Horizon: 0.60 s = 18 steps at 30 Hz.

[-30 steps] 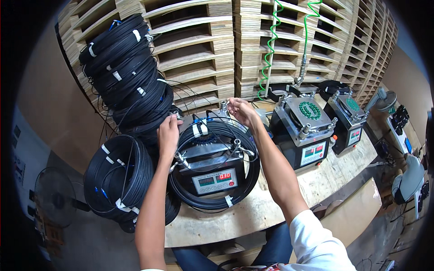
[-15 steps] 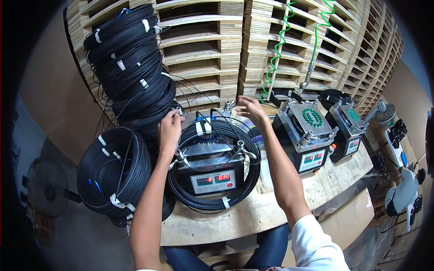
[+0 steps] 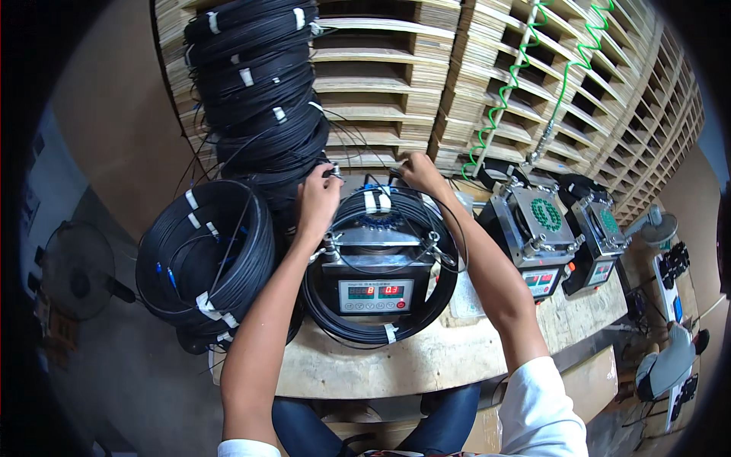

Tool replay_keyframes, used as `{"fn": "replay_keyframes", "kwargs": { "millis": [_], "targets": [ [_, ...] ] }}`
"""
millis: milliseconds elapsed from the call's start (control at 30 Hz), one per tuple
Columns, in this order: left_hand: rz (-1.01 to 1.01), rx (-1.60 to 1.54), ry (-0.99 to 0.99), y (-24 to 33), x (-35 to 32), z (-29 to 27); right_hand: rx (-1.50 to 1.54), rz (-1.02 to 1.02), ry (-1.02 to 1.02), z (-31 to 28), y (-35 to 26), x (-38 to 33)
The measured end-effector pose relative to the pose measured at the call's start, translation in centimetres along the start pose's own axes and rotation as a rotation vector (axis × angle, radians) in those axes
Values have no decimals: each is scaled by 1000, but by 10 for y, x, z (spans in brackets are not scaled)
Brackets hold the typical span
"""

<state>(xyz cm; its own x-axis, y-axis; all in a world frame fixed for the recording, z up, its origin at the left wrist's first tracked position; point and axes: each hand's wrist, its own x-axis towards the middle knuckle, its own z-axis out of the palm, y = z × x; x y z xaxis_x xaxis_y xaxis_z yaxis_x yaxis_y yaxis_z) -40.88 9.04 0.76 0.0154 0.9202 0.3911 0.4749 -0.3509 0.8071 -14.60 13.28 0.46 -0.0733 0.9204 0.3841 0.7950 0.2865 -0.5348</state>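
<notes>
1. Two stores of black cable sit at my left: a loose coil (image 3: pixel 204 263) hanging off the near left edge of the surface (image 3: pixel 426 358), and a tall stack of banded coils (image 3: pixel 259 91) leaning against the far pallets (image 3: pixel 381 76).
2. My left hand (image 3: pixel 318 199) is clenched on a small metal cable end at the far rim of the machine, fingers pinched around it.
3. The cable coil I am working on (image 3: pixel 381 320) rings the grey machine with red displays (image 3: pixel 375 283), lying flat on the surface straight ahead of me.
4. My right hand (image 3: pixel 420 174) pinches the other cable end just beyond the coil's white band; both hands are near each other, apart.
5. To do this well, I judge I should hold each end by its tip, keep the thin strands slack, and not drag them over the clamps.
6. Stray loops from the tall stack drape close to my left fingers and could snag.
7. Further right stand two similar machines (image 3: pixel 537 232), with green spiral hoses (image 3: pixel 525 84) hanging above them.
</notes>
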Motion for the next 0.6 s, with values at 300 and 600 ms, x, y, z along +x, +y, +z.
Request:
{"fn": "replay_keyframes", "kwargs": {
  "millis": [300,600],
  "targets": [
    [-37,10,114,-7,-3,-1,196,-10,-184,-18,-5,-21],
    [-483,-242,66,-50,48,24,269,-25,317,-30,-33,-143]
  ]
}}
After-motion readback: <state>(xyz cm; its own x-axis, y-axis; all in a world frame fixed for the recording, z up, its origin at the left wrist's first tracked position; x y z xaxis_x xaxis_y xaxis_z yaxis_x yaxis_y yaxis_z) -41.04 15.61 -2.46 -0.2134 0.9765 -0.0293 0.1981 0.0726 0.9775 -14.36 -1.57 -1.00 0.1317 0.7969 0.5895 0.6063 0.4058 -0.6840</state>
